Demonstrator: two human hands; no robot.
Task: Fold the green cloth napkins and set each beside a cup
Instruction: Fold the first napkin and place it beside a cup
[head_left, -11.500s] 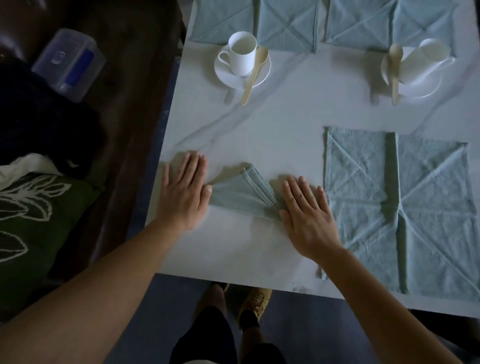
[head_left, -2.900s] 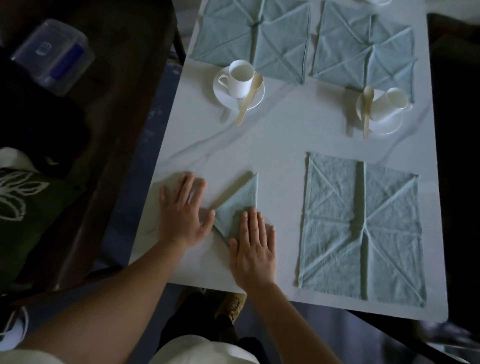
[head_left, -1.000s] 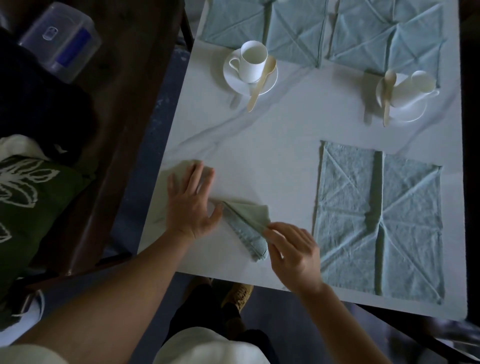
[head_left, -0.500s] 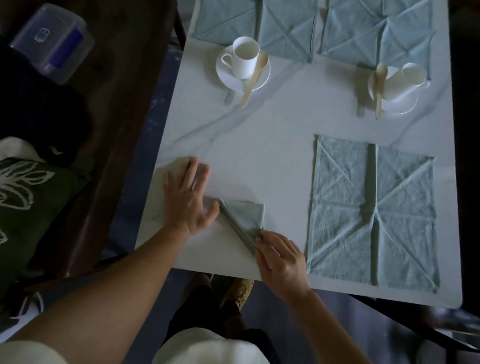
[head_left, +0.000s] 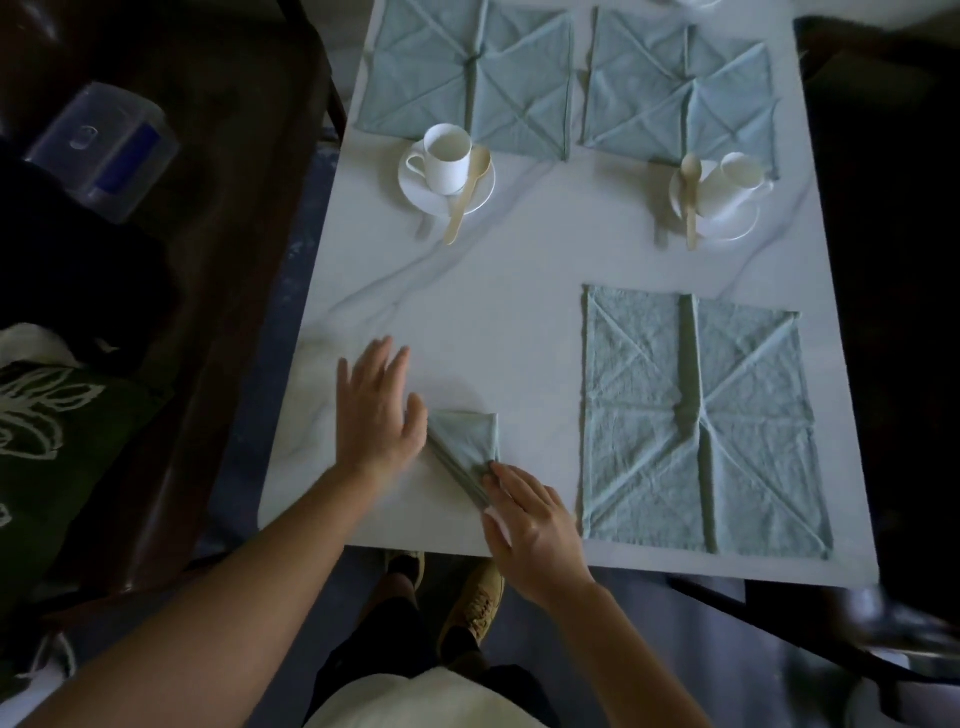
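Your left hand lies flat on the white marbled surface, fingers straight and a little spread. The thumb side touches the left corner of the folded napkin. Your right hand has its fingers bent over the near point of that napkin, with the thumb tucked in beside it, so it pinches the cloth there.

The folded napkin is a small triangle near the front edge of the surface, between your two hands. Its long layered edge runs slantwise from your left thumb down to your right fingertips.

To the right, apart from it, a flat napkin lies spread open and creased. At the far end two more napkins lie open side by side.

The upright cup stands on a saucer just in front of the far left napkin, well apart from the folded one. A wooden spoon leans across the saucer rim. The tipped cup lies on its side on a second saucer, with a second spoon beside it.

Left of the surface, a clear plastic box sits on a dark seat, and nearer you lies a green cushion with a white leaf print.
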